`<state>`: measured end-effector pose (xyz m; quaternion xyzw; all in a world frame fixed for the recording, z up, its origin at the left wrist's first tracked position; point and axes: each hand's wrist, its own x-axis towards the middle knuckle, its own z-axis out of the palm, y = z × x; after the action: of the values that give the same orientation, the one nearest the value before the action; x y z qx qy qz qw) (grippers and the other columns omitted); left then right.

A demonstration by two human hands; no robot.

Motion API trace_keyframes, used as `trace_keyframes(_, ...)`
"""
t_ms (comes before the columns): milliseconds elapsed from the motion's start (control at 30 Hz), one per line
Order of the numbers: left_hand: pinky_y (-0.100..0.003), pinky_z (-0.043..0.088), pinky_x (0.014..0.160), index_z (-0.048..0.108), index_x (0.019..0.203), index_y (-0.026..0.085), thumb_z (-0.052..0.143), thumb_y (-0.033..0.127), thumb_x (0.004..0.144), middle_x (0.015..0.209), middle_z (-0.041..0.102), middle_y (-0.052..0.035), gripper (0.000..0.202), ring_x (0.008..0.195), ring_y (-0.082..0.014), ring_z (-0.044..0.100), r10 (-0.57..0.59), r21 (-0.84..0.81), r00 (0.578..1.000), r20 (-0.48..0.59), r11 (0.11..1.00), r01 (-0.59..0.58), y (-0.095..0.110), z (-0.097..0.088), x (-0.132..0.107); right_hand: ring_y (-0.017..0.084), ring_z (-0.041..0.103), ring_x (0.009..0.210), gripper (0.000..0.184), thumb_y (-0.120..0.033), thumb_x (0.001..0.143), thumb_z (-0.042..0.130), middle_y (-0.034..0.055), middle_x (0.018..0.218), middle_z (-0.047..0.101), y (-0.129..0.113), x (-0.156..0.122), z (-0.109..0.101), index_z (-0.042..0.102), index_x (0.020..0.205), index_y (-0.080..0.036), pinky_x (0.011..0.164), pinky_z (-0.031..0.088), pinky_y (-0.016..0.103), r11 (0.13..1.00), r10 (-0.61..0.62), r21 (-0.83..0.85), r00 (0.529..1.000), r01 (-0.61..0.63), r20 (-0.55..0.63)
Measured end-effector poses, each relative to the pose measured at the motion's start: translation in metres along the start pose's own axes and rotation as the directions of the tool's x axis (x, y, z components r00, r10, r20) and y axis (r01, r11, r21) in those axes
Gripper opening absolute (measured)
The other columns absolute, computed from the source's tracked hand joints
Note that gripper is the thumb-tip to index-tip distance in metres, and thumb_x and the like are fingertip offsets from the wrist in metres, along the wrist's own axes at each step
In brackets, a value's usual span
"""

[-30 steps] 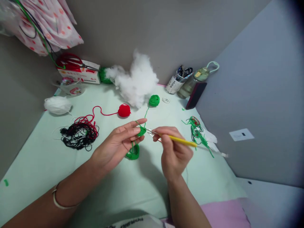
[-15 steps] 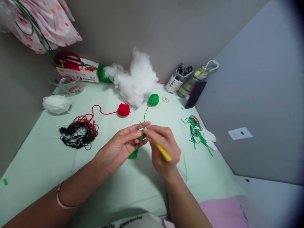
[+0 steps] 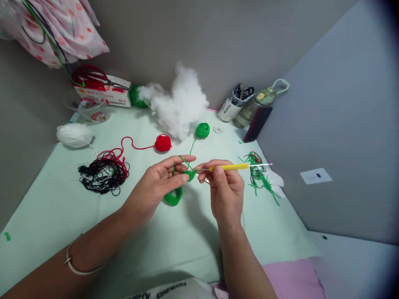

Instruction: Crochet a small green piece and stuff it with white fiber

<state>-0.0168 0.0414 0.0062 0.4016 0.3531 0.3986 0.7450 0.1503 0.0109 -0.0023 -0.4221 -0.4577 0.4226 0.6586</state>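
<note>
My left hand [image 3: 156,185] pinches a small green crochet piece [image 3: 188,175] between thumb and fingers, with a green strand looped over the index finger. More of the green work [image 3: 173,197] hangs below the hand onto the table. My right hand [image 3: 225,189] is closed round a crochet hook with a yellow handle [image 3: 229,167], lying level, its metal tip at the green piece. The strand runs back to a green yarn ball [image 3: 202,130].
On the pale green table lie a red yarn ball [image 3: 163,143], a black and red thread tangle [image 3: 104,171], white yarn [image 3: 74,135], white stuffing [image 3: 182,104], green scraps [image 3: 258,172], a jar of tools [image 3: 233,106], a bottle [image 3: 254,107] and a boxed pair of scissors [image 3: 102,89]. Grey walls close in behind and right.
My right hand has turned the hook from pointing down and right to lying level, and drawn slightly right from the left hand. The left hand kept its hold on the green piece.
</note>
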Motion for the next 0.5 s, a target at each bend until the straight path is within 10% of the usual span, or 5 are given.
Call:
trace_keyframes(200,-0.021,0.044,0.077,0.079,0.117,0.033,0.078,0.022,0.087,0.091,0.061,0.002,0.032,0.087,-0.0112,0.055,0.072,0.109,0.995,-0.066,0.992,-0.065,0.0,0.001,-0.002,0.014,0.072,0.076,0.02,-0.023,0.105,0.052,0.0031,0.095,0.078,-0.007,-0.006,0.002,0.073,0.104,-0.024,0.071,0.061,0.03,0.938,-0.185,-0.285,0.98,0.197,0.066)
trace_keyframes(400,-0.02,0.045,0.072,0.073,0.129,0.027,0.082,0.025,0.083,0.084,0.064,0.0022,0.046,0.077,-0.0098,0.056,-0.031,-0.084,0.996,-0.085,0.996,0.024,-0.003,0.009,-0.001,0.02,0.072,0.092,0.037,-0.007,0.094,0.063,0.0077,0.106,0.077,0.011,-0.015,0.004,0.072,0.122,-0.029,0.075,0.061,0.036,0.412,-0.565,-0.675,0.753,0.612,0.338)
trace_keyframes(500,-0.02,0.047,0.07,0.076,0.124,0.02,0.082,0.025,0.082,0.075,0.062,0.0024,0.043,0.07,-0.0084,0.055,-0.171,-0.266,0.985,0.01,0.949,0.168,-0.001,0.006,0.003,0.019,0.072,0.091,0.036,-0.006,0.095,0.061,0.0069,0.105,0.076,0.01,-0.014,0.004,0.074,0.12,-0.029,0.076,0.062,0.035,0.572,-0.539,-0.593,0.805,0.566,0.247)
